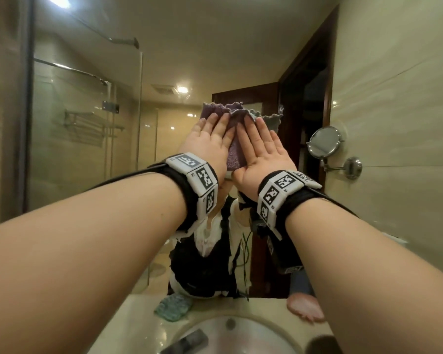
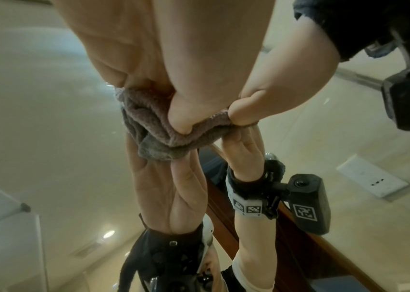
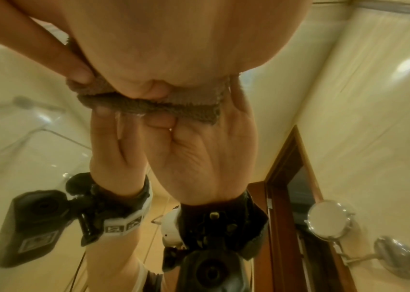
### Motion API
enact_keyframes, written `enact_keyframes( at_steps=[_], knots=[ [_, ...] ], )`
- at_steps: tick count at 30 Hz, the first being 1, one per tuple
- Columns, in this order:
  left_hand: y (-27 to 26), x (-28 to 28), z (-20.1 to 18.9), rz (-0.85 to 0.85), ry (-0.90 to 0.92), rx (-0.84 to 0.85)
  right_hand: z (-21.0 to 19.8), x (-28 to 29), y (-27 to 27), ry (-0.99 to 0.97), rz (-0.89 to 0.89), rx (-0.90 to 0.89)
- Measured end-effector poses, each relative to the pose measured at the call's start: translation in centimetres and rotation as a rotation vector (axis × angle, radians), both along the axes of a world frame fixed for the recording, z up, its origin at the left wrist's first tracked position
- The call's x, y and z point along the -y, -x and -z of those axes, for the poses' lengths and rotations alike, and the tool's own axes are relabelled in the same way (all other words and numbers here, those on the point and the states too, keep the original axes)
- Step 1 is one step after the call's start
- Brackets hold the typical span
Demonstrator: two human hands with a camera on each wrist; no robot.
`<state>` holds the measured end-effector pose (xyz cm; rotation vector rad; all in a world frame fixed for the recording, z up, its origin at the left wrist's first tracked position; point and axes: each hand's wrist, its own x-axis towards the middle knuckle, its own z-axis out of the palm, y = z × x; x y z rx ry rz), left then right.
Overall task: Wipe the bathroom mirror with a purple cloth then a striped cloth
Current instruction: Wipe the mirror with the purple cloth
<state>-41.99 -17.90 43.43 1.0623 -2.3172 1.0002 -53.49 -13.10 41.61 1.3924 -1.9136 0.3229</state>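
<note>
Up on mirror (image 1: 87,103), both palms flat, side by side. Counter (image 1: 143,325) below, sink (image 1: 243,335) set into it. Left hand (image 1: 207,146) spread, fingers straight, pressing purple cloth (image 1: 234,155) against glass. Right hand (image 1: 262,149) likewise flat, fingers extended on same cloth, thumbs nearly touching. Cloth bunched between hands and glass, frilled edge poking above fingertips. Striped cloth (image 1: 173,306) lies on counter, left of sink. Round shaving mirror (image 1: 324,141) on right wall.

Both arms reach forward, hands side by side.
The left hand (image 1: 210,146) and right hand (image 1: 261,152) press flat, fingers straight, thumbs nearly touching.
</note>
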Motion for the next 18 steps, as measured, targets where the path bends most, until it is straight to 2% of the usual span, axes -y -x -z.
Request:
enact_keyframes(
  at_steps=[18],
  knots=[
    [8.3,-5.4,-1.4,0.017,-0.045,-0.012,-1.2,-4.5,7.6,0.014,0.078,0.064]
  ],
)
